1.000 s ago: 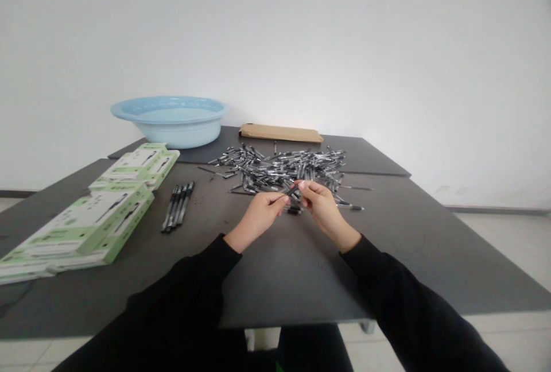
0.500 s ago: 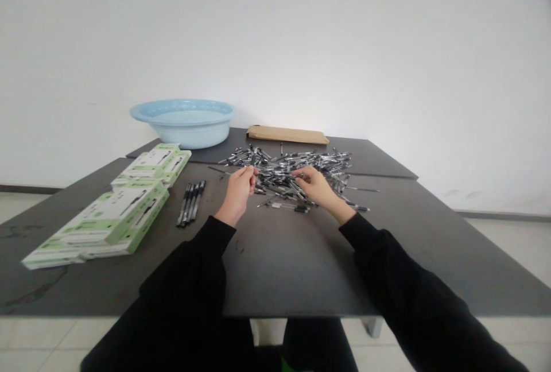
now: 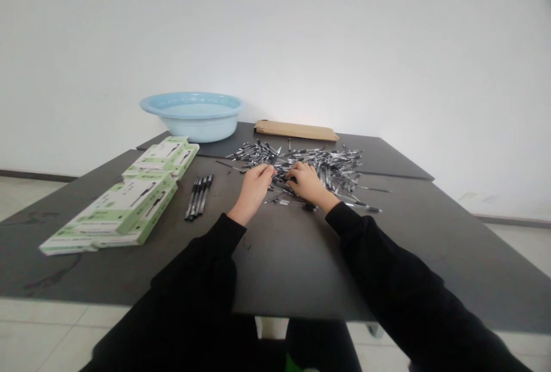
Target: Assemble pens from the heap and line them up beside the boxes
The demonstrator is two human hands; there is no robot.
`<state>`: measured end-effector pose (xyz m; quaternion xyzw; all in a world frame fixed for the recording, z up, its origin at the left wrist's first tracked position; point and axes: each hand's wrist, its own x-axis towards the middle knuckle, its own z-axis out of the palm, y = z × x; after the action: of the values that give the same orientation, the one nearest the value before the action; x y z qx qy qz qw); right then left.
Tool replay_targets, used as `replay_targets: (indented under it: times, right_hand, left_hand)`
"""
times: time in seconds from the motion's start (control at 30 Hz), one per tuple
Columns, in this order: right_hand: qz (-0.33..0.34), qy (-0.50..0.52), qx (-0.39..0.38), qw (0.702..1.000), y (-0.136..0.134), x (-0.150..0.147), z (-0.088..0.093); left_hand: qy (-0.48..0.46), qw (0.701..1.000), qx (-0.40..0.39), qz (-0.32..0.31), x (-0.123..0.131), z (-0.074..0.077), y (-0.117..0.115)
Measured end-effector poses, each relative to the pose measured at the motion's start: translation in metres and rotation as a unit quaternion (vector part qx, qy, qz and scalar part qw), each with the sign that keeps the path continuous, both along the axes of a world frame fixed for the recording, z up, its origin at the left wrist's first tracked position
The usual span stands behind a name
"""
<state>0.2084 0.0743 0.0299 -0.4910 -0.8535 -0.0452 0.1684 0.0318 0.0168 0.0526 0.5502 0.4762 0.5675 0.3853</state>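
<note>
My left hand (image 3: 255,186) is closed around a pen (image 3: 276,155), whose tip sticks up past the thumb and points away from me. Close to its right, my right hand (image 3: 309,182) reaches into the near edge of a heap of pens and pen parts (image 3: 336,162). Its fingers curl down among the pieces, and what they grip, if anything, is hidden. Several assembled pens (image 3: 198,198) lie side by side on the table, left of my left hand. A small white piece (image 3: 284,202) lies just below the right hand's fingers.
Green and white pen boxes (image 3: 124,202) lie stacked on the left of the dark table (image 3: 297,263). Behind them stands a light blue basin (image 3: 198,125). A flat brown cardboard piece (image 3: 297,130) rests at the back, near the white wall (image 3: 344,33).
Both hands have come closer together. The right hand has moved left and its fingers now curl down into the heap. The pen in my left hand now tilts to the right. The view has shifted slightly.
</note>
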Motion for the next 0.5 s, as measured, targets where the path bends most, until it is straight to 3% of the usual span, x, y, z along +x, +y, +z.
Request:
replay_targets:
  times: [0.5]
  right_hand:
    - [0.001,-0.034,0.045,0.998,0.0036,-0.0046,0.0019]
  left_hand:
    - [0.014,1.000,0.008,0.011,0.0012,0.0000,-0.0011]
